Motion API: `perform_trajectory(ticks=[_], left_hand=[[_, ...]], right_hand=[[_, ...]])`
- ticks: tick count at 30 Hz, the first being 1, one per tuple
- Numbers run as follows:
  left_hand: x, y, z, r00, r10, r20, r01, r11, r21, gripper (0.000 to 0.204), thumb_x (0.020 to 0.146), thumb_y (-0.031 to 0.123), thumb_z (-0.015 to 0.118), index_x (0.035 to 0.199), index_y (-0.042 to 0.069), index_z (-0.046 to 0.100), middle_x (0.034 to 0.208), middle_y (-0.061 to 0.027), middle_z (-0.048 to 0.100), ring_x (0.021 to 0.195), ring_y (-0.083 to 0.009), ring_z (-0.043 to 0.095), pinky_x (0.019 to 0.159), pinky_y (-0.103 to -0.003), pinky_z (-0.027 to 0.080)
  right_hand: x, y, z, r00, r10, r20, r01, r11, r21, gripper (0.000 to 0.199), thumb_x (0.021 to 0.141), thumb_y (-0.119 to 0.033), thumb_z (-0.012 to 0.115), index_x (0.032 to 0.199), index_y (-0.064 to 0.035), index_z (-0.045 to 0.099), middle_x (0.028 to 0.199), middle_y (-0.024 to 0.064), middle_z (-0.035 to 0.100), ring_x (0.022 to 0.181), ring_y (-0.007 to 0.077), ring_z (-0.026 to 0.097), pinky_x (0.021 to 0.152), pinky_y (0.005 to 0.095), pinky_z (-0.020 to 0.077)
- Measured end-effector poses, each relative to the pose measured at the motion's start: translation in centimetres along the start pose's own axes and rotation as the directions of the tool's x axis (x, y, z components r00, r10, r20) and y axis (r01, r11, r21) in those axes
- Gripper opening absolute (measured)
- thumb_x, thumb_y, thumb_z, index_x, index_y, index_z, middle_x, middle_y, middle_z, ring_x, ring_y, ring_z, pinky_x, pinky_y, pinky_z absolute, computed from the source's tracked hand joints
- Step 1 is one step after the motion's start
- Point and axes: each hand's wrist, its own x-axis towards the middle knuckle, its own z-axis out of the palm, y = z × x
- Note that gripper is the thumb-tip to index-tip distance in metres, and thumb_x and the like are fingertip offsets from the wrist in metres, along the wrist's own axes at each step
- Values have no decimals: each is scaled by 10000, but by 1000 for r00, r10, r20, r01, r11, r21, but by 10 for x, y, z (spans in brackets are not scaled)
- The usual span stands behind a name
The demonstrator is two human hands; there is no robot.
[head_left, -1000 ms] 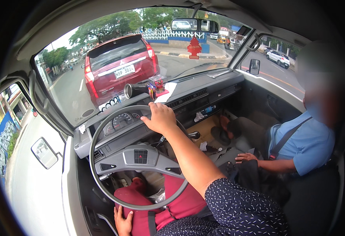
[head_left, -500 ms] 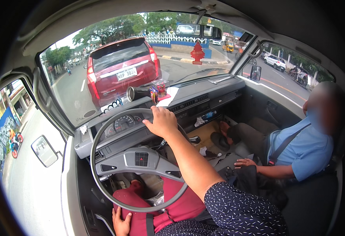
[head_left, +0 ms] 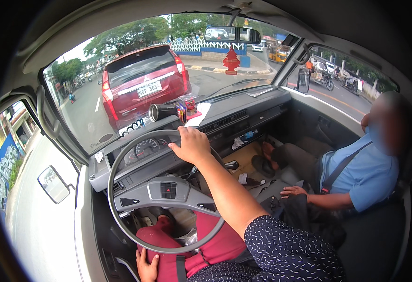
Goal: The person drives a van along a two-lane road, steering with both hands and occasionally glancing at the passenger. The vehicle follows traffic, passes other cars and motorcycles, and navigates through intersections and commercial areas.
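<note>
My right hand [head_left: 192, 144] rests over the top of the grey steering wheel [head_left: 113, 192], its fingers curled across the rim and the thumb out to the left. The bare right forearm reaches up from a dark patterned sleeve. Low on the left, my left hand [head_left: 147, 267] lies on my thigh in dark red trousers [head_left: 161, 237], fingers apart and holding nothing. Behind the wheel sits the instrument cluster [head_left: 146, 147]. A gear lever [head_left: 233, 165] stands right of the wheel.
Close ahead, beyond the windshield, is a red SUV [head_left: 145, 77]. A passenger in a blue shirt [head_left: 356, 169] sits belted at my right. On the dashboard [head_left: 262, 104] lie a dark cylinder [head_left: 161, 112] and small packets. A red tree-shaped air freshener [head_left: 231, 61] hangs from the mirror [head_left: 227, 34].
Both hands keep their places. Outside, a motorcycle with a sidecar has come into the right side window, where a white car was. The motorcycle seen at the left has slipped out of view.
</note>
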Motion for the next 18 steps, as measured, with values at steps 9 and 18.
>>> perform_trajectory(ticks=[9,18], left_hand=[[-2,3,-1,1000,-14,-2,14,1000,-6,748,828,311,822,1469,22,565,1605,-323,376,1486,-429,409,1208,-440,357],[-2,2,-1,1000,-5,-7,5,1000,9,750,820,313,825,1472,43,569,1603,-330,373,1484,-430,412,1206,-443,362]], right_hand=[[0,0,1,1000,-1,7,1,1000,8,578,869,-510,761,1186,-57,591,1084,142,674,1076,333,664,918,464,518],[-1,1,4,1000,-12,-15,12,1000,4,608,871,-515,756,1232,-55,590,1103,144,676,1106,333,660,939,462,514]])
